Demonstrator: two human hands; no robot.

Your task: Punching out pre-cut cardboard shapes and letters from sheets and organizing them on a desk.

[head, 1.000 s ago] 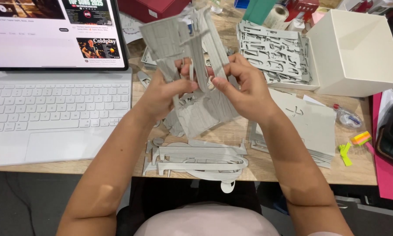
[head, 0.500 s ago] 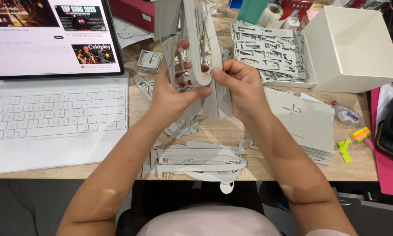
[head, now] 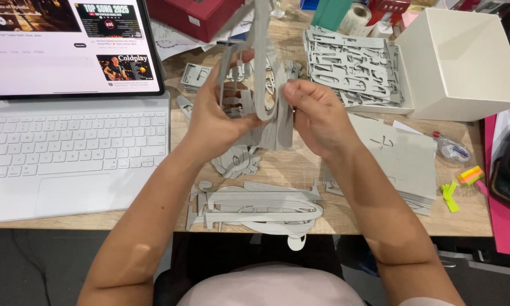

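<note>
Head view: grey cardboard model assembly, held upright above the wooden desk, just in front of the tablet screen. Left hand fingers curled around its left side; right hand fingers pinched on its right edge. White open box, far right: interior looks bare. Shallow white tray beside it: punched grey cut-out sheets.

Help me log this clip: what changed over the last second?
Both hands, left hand and right hand, lifted the grey cardboard assembly higher off the wooden table and tilted it more upright, keeping hold throughout. The flat cut-out pieces, keyboard and white box stayed put.
</note>
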